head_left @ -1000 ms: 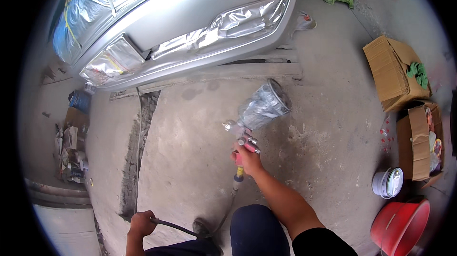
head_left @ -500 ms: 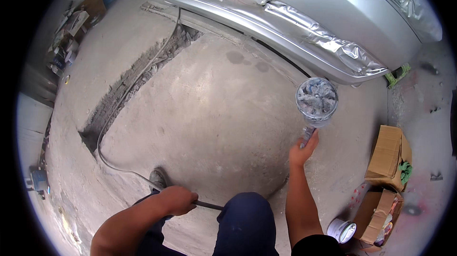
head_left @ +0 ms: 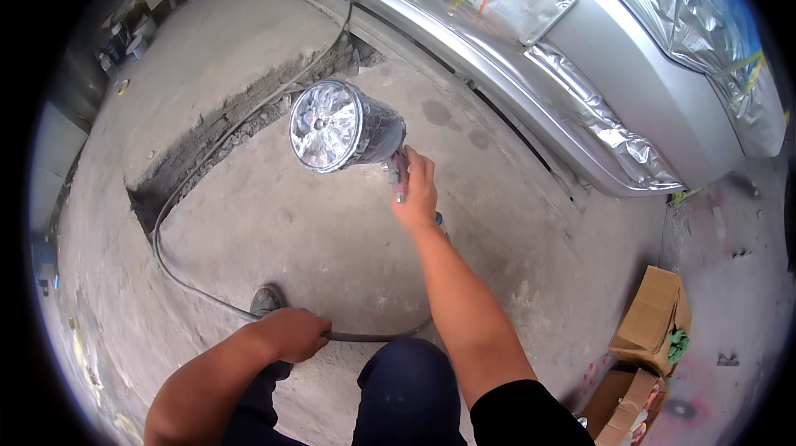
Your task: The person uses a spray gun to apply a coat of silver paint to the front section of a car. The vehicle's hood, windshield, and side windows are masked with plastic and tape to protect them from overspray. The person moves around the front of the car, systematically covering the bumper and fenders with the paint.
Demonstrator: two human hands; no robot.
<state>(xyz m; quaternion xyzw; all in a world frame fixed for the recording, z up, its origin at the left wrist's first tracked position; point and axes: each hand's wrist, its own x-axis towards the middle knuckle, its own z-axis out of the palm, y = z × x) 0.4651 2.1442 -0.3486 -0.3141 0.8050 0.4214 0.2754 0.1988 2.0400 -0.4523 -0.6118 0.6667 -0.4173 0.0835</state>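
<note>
My right hand (head_left: 414, 193) grips the handle of a paint spray gun (head_left: 398, 168) whose cup (head_left: 340, 127) is wrapped in clear plastic and tipped toward the camera. My left hand (head_left: 286, 334) is closed around a dark air hose (head_left: 178, 276) low in the view, next to my shoe (head_left: 265, 301). The hose loops left across the concrete floor and runs up toward a silver car (head_left: 597, 56) partly masked with plastic sheeting and yellow tape.
A long broken trench (head_left: 224, 127) cuts through the concrete at the left. Open cardboard boxes (head_left: 651, 326) sit at the lower right, one holding something green. Clutter lines the far left wall (head_left: 141, 7). My dark trouser knee (head_left: 406, 388) is at the bottom.
The view has swung round, so the car now lies at the upper right. The spray gun has moved left and nearer the camera. My left hand has kept its hold on the hose.
</note>
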